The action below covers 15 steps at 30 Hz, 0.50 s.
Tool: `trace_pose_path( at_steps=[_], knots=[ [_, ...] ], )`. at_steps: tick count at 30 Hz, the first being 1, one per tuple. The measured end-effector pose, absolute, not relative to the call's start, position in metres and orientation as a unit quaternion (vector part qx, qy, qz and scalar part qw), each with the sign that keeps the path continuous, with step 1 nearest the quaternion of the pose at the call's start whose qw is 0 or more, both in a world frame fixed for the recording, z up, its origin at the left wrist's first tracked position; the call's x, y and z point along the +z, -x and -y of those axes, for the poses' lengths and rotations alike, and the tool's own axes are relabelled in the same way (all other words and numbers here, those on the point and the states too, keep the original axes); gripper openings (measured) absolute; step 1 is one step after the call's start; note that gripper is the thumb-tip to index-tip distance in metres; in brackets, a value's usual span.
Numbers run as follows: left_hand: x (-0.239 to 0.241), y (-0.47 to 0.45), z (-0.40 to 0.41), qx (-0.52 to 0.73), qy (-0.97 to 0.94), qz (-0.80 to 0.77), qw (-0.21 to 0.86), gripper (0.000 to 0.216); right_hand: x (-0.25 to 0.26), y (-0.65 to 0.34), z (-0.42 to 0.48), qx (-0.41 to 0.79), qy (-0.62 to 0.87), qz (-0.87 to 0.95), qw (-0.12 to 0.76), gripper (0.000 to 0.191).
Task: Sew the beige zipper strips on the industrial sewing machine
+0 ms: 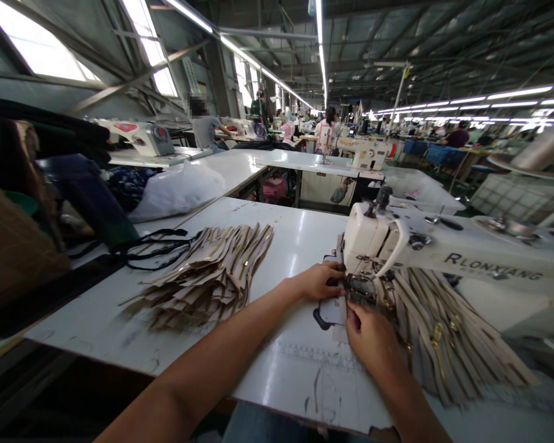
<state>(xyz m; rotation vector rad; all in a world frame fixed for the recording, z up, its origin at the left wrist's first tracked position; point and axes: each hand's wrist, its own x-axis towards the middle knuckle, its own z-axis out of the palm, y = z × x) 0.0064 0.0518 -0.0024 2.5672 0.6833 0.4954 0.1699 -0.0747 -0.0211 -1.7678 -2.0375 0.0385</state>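
Our two bare forearms, nearest the camera, reach up across the white table [277,384], with a bit of denim [268,424] showing below its front edge. Our left hand [322,281] lies just left of the needle area of the sewing machine [466,237], fingers bent, their tips at a tan strip [343,312]. Our right hand [373,335] sits nearer to us, thumb and forefinger curled close together at the same strip; whether either hand pinches it or only presses on it, we cannot tell. The strip lies on the machine's bed beside the presser foot, partly hidden by our fingers.

To our left, a fanned pile of tan zips [212,271] with gold-coloured pulls rests on the table, a black cord [154,249] just beyond it. More zips [447,338] spread to our right, below the machine's arm, which reads "RLONXIANG". Ruler marks [323,357] run across the table in front of our hands.

Farther left we see a white plastic bag [180,191]. Ahead stands a second machine [369,152], and beyond it a person in pink [327,132]; another in grey [205,130] sits farther left.
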Motion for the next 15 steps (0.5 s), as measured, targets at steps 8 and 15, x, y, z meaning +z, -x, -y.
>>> trace_pose_path(
  at_steps=[8,15],
  knots=[
    [0.003,-0.008,-0.045,0.197,-0.914,-0.294,0.199,0.037,-0.019,-0.169,0.077,0.021,0.639,0.735,0.226,0.031],
    [0.013,-0.005,-0.016,0.154,-0.94,-0.267,0.147,0.013,-0.014,-0.176,0.085,0.054,0.613,0.748,0.251,0.025]
  ],
)
